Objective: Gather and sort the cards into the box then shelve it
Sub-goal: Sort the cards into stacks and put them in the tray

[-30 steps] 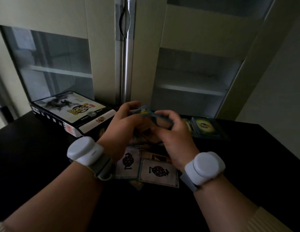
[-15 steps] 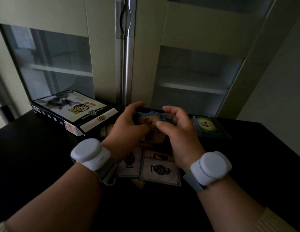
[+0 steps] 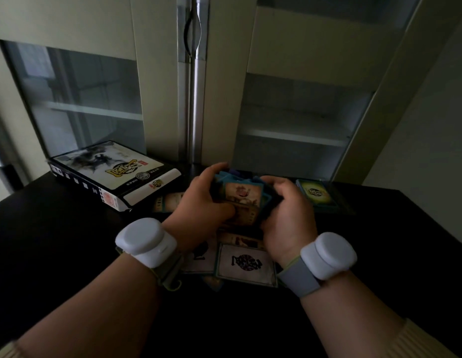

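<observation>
Stack: a bundle of cards (image 3: pixel 244 195), teal-bordered, face up, uneven at the edges, held between both hands above the table; top card shows a picture, detail too dim to read.
Left hand (image 3: pixel 201 205): wrapped round the stack's left edge, fingers curled over the far side, thumb pressing on the lower face-up card.
Right hand (image 3: pixel 289 210): closed round the stack's right edge, fingers over the top corner, palm toward the left hand.
Loose cards (image 3: pixel 246 263): lying on the table under and just near of the hands, overlapping; the clearest one is pale with a dark round emblem, just left of the right wrist. More show partly beneath the left wrist.
Green pile (image 3: pixel 316 195): a small pile with a green-yellow back, flat on the table just right of the right hand, apart from it.
Tan card (image 3: pixel 166 202): flat on the table just left of the left hand, part hidden by the box.
Box (image 3: pixel 113 174): closed, dark sides, pale printed lid, lying flat, left of and beyond the left hand, not touched.
Wristbands: white round unit on the left wrist (image 3: pixel 144 239), another on the right (image 3: pixel 329 255), grey straps.
Table (image 3: pixel 70 254): black.
Cabinet (image 3: pixel 196 86): beyond the hands, glass doors, central handle, shelves visible inside.
</observation>
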Tool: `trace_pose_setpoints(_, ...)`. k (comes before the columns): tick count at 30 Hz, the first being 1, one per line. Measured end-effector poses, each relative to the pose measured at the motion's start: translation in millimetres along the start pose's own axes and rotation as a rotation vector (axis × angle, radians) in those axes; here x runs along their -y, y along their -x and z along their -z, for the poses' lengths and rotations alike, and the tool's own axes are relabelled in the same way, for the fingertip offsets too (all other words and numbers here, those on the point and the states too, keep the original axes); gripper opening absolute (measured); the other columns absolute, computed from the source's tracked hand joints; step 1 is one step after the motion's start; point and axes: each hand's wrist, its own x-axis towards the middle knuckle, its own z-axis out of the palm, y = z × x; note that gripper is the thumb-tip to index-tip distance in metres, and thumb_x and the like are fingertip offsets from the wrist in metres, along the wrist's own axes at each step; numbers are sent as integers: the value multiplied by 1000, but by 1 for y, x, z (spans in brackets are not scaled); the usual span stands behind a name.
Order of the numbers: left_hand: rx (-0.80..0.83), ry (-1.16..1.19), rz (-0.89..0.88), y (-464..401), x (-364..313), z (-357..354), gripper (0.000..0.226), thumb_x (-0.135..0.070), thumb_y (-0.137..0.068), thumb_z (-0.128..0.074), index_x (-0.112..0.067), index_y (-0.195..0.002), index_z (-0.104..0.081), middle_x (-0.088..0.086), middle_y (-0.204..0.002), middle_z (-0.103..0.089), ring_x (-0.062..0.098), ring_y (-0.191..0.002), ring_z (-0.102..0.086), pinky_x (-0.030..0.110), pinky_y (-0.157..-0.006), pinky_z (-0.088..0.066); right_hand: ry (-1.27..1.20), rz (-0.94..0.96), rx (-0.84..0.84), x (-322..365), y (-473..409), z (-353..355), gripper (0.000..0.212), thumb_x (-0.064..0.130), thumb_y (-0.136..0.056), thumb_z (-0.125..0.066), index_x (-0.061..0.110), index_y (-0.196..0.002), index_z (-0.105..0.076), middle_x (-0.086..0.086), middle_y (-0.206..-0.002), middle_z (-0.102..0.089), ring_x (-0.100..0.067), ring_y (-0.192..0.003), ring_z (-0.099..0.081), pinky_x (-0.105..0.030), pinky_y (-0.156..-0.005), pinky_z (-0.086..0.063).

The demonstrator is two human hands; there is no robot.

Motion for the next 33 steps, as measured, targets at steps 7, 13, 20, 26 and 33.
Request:
trace_pose_setpoints(7,24,-46,-2,1,2,-2,57,2,-79,-64,-33,-118,-44,-7,-104,-62,9,-93,-64,30,-78,-57,237,89,-193,3,-3,6,42,-9,-79,-30,21,-81,-60,-7,-94,-63,-34,-97,-60,-43,-79,-50)
trace_pose_setpoints(13,43,-63,-19,3,1,-2,51,1,-80,-64,-30,-117,-48,-6,-107,-63,9,-96,-64,29,-77,-58,438,216,-106,5,5,0,25,42,-73,-47,33,-72,-70,-10,-97,-67,-30,-98,-63,-55,-88,-51)
trace_pose_setpoints(20,65,-46,-52,4,-3,-3,73,4,-70,-70,-30,-131,-47,9,-127,-52,22,-110,-59,44,-89,-54,443,145,-35,3,4,0,21,40,-64,-54,22,-57,-61,-12,-76,-58,-38,-82,-60,-49,-69,-52)
trace_pose_setpoints(26,88,-112,-3,1,0,-2,73,-1,-71,-70,-30,-132,-42,5,-129,-51,20,-111,-58,42,-88,-55,399,162,-185,3,3,7,36,13,-59,-36,28,-67,-67,-13,-94,-65,-34,-93,-62,-50,-80,-56)
trace_pose_setpoints(33,87,-222,-117,2,2,-6,68,3,-75,-65,-26,-134,-47,5,-126,-55,20,-115,-56,42,-97,-48,560,272,14,3,13,-4,48,70,-63,-58,22,-67,-62,-4,-68,-63,-26,-74,-65,-45,-70,-55)
